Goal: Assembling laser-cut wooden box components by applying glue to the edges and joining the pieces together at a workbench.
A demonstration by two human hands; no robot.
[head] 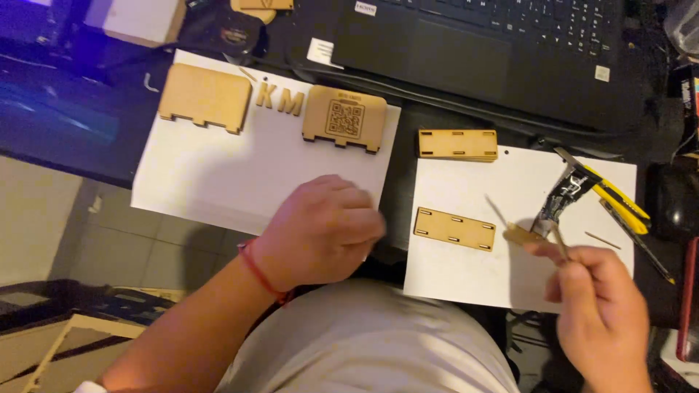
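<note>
Head view: dark desk [408,145], white sheets [218,175], tiled floor [124,247].

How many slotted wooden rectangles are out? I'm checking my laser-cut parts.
2 in view: one slotted rectangle lies flat on the right white sheet, another sits at that sheet's top edge, possibly a stack hiding more.

Right hand [601,306] pinching thin wooden stick [559,241]

A dim, warm light is cast from above – soft shadows are thrown, motion blur is seen on the right hand [601,306].
</note>
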